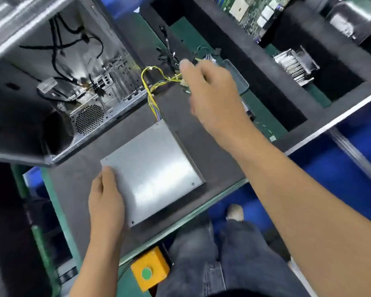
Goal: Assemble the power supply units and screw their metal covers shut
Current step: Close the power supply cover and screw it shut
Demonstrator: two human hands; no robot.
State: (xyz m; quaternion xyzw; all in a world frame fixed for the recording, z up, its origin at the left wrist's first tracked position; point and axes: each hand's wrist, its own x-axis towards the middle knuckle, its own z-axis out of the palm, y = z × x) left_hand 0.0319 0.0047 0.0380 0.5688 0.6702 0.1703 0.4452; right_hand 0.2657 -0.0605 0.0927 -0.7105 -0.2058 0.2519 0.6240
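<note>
The power supply unit (151,174) lies flat on the dark mat (212,151) at the middle of the view, metal cover up, its yellow wire bundle (152,91) running out toward 12 o'clock. The left hand (106,200) rests on the cover's 8 o'clock edge, fingers straight. The right hand (212,93) hovers over the wire ends at 1 o'clock, blurred; its grip cannot be told. An open computer case (58,86) sits at 10 o'clock.

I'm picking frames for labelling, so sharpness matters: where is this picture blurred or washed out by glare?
Head view: the right hand is smeared by motion blur near the yellow wires; the left hand is sharper; a soft glare patch lies on the metal cover; the wide lens bends the table edge.
</note>
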